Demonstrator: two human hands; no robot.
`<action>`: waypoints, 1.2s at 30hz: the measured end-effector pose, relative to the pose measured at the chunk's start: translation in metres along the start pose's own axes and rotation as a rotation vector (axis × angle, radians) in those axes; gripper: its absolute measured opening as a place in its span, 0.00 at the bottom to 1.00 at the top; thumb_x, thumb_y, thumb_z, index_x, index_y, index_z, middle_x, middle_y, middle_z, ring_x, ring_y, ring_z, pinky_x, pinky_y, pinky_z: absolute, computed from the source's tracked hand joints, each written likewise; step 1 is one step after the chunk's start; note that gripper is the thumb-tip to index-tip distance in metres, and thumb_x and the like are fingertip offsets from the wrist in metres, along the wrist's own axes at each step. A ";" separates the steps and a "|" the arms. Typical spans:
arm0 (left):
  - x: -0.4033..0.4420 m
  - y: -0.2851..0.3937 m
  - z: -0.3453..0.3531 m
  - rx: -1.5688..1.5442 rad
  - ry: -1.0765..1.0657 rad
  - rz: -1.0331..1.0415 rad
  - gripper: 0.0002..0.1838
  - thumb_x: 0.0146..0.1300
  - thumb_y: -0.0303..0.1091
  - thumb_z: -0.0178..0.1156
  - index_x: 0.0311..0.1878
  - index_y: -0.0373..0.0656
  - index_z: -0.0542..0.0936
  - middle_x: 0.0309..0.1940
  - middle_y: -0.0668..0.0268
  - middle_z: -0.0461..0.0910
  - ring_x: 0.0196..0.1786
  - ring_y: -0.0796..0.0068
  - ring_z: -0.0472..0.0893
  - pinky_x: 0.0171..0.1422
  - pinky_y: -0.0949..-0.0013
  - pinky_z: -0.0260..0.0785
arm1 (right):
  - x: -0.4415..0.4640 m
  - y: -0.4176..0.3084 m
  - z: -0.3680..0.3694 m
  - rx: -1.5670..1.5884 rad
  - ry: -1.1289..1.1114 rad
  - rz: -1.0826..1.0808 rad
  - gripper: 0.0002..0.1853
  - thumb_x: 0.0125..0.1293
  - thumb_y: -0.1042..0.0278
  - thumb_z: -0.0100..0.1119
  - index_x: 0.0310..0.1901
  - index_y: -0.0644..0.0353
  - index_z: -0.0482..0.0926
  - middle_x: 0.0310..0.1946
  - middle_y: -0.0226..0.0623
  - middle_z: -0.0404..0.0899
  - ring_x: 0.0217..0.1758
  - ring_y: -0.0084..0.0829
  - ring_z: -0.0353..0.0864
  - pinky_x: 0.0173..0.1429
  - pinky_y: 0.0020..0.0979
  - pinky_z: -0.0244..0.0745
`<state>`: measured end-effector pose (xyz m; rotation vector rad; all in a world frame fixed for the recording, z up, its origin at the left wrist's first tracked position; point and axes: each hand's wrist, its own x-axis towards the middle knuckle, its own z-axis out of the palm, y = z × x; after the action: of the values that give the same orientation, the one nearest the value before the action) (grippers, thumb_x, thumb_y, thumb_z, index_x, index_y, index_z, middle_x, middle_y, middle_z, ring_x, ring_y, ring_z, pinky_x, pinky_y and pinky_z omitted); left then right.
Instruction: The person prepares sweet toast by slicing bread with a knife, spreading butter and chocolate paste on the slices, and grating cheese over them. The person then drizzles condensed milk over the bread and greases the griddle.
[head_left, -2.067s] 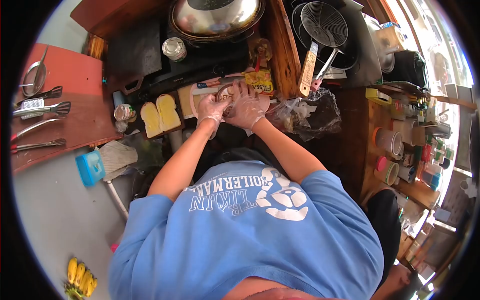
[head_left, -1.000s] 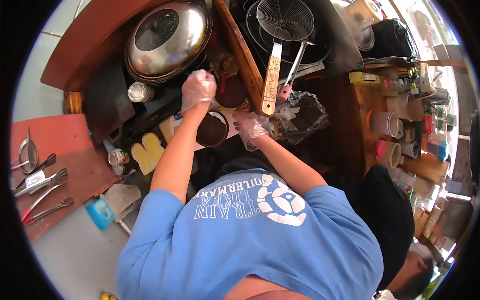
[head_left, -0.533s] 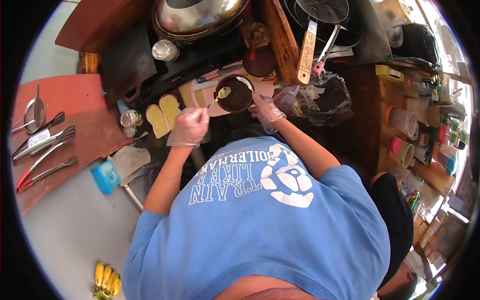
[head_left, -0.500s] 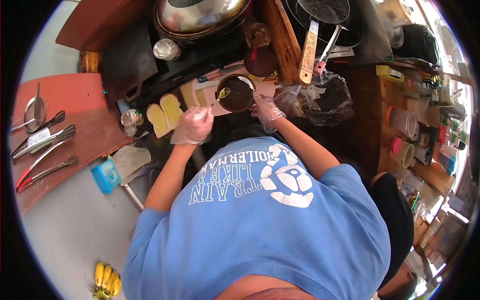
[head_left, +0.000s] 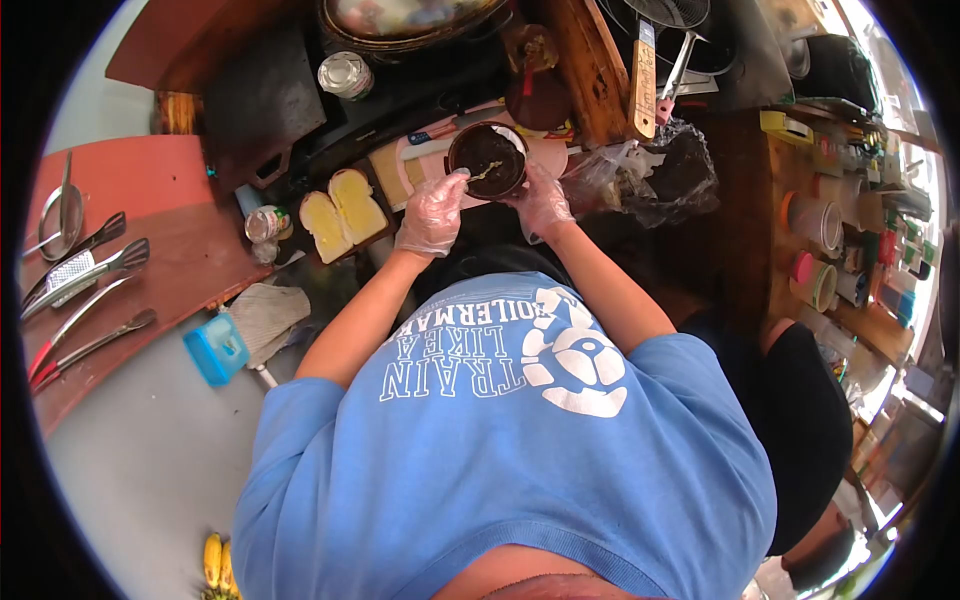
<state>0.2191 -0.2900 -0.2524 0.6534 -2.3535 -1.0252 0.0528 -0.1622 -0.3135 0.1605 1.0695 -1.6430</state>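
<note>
My left hand (head_left: 432, 215), in a clear plastic glove, pinches a spoon (head_left: 483, 172) whose tip reaches inside a dark round bowl (head_left: 487, 140). Some yellowish bits cling to the spoon. Also gloved, my right hand (head_left: 545, 205) grips the bowl's right rim. To the left of my left hand, two joined bread slices (head_left: 343, 214) lie open, coated with something yellow. A pink cutting board (head_left: 432, 165) lies partly hidden behind the bowl, with a knife (head_left: 445, 131) across it.
A can (head_left: 345, 75) stands behind the board, below a large lidded pan (head_left: 410, 15). Crumpled clear plastic (head_left: 650, 185) is at right, near a wooden-handled strainer (head_left: 644, 80). Tongs (head_left: 95, 275) lie on the left red surface. A jar (head_left: 266, 224) sits beside the bread.
My left hand has moved right and slightly up, bringing the spoon deeper into the bowl. The bowl now sits a little higher and farther right in view; the camera view has shifted.
</note>
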 end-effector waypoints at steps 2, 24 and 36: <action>-0.010 0.001 -0.001 -0.158 0.018 -0.143 0.09 0.74 0.26 0.59 0.51 0.37 0.84 0.36 0.60 0.86 0.35 0.69 0.86 0.43 0.68 0.79 | -0.003 0.002 0.004 0.001 0.004 -0.027 0.24 0.81 0.48 0.46 0.66 0.57 0.70 0.58 0.38 0.79 0.58 0.36 0.81 0.65 0.44 0.78; -0.069 -0.023 -0.128 -1.222 0.671 -0.842 0.12 0.77 0.32 0.57 0.53 0.32 0.79 0.30 0.62 0.81 0.29 0.76 0.79 0.47 0.60 0.84 | -0.040 0.017 0.154 -0.098 -0.191 0.015 0.24 0.83 0.55 0.43 0.68 0.66 0.67 0.66 0.43 0.72 0.66 0.42 0.78 0.67 0.47 0.81; -0.113 -0.040 -0.208 -0.929 0.928 -0.717 0.13 0.77 0.33 0.58 0.52 0.30 0.80 0.30 0.63 0.81 0.28 0.79 0.78 0.43 0.62 0.84 | -0.015 0.059 0.153 -0.107 -0.168 0.136 0.24 0.82 0.53 0.46 0.68 0.62 0.68 0.66 0.41 0.73 0.68 0.44 0.75 0.66 0.54 0.78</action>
<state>0.4397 -0.3567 -0.1855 1.2263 -0.7007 -1.4798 0.1696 -0.2575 -0.2481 0.0234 0.9933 -1.4476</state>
